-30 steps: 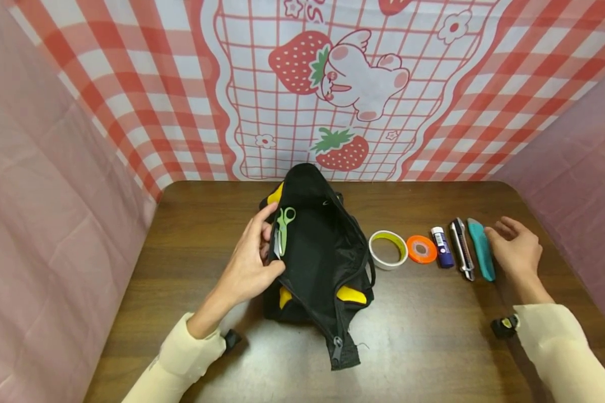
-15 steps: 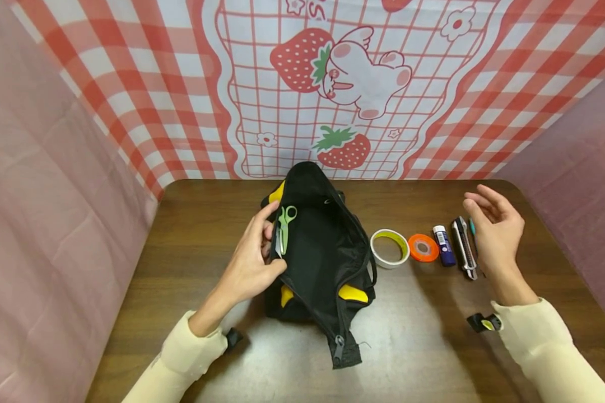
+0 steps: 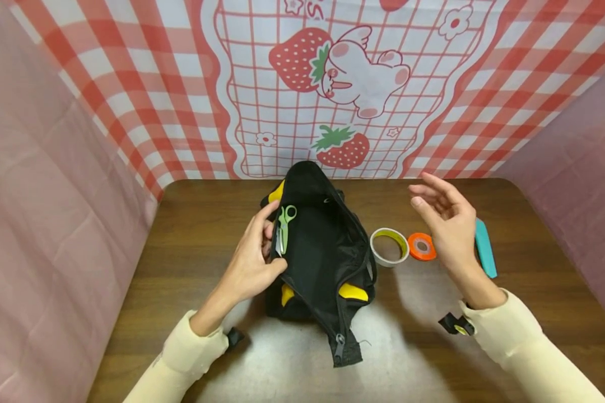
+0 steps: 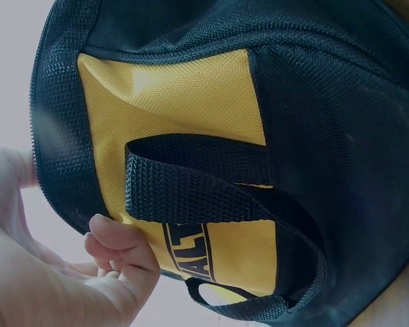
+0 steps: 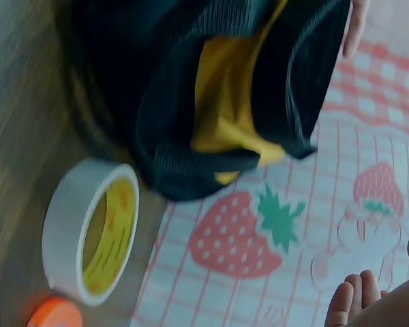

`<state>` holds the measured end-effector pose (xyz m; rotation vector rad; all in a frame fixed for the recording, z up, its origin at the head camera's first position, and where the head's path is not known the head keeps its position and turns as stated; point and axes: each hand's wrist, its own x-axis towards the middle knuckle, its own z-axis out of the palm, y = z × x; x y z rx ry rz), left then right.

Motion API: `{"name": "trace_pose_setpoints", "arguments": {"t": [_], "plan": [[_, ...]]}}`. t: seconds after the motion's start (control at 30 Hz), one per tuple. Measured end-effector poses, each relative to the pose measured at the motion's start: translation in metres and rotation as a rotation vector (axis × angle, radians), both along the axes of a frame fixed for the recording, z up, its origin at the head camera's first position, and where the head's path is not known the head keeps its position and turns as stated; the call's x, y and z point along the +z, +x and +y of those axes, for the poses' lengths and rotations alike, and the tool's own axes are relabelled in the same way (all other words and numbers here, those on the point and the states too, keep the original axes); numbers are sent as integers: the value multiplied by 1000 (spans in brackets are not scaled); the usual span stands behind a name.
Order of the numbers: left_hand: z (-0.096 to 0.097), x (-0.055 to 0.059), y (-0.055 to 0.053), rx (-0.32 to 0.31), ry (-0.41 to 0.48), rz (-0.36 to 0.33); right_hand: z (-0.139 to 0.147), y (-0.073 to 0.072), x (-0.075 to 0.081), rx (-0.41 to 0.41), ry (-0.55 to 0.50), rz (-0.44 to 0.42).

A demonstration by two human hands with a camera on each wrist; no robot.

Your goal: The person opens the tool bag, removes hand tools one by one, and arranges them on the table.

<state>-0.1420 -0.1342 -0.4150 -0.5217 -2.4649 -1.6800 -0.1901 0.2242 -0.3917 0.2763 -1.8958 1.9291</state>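
A black and yellow zip bag [image 3: 315, 240] stands unzipped at the table's middle, its mouth spread. My left hand [image 3: 252, 254] grips its left rim, thumb on the inner side, fingers outside; the left wrist view shows the yellow panel and black webbing strap [image 4: 198, 187] beside those fingers. Inside the bag, green-handled scissors [image 3: 284, 226] lean by the left wall. My right hand [image 3: 448, 224] is raised over the table with loosely bent fingers and holds nothing. It hides the glue stick and box cutter. Right of it lies a teal, flat-handled tool [image 3: 485, 249], partly covered.
A white tape roll [image 3: 389, 247] stands just right of the bag, with an orange tape roll [image 3: 422, 247] beside it. The brown table [image 3: 181, 240] meets a strawberry-print cloth [image 3: 343, 151] at the back. Pink cloth [image 3: 35, 224] hangs at both sides.
My right hand has moved left from beside the teal tool, passing over it to above the glue stick and box cutter. My left hand keeps its grip on the bag's rim.
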Motion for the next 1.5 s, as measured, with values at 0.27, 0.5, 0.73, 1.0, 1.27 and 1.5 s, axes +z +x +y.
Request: {"name": "trace_pose_setpoints", "arguments": {"t": [0.27, 0.5, 0.73, 1.0, 1.27, 1.5], "plan": [[-1, 0, 1, 4, 3, -10, -40, 2, -1, 132, 28, -2], [-2, -2, 2, 9, 9, -18, -84, 0, 5, 253, 16, -37], [-1, -1, 1, 8, 3, -15, -116, -2, 4, 370, 108, -97], [0, 1, 1, 6, -8, -18, -137, -15, -16, 402, 252, -176], [0, 0, 1, 2, -13, -17, -145, -26, -42, 399, 361, -208], [-1, 0, 1, -3, -21, -11, -151, -34, -55, 416, 414, -237]]}}
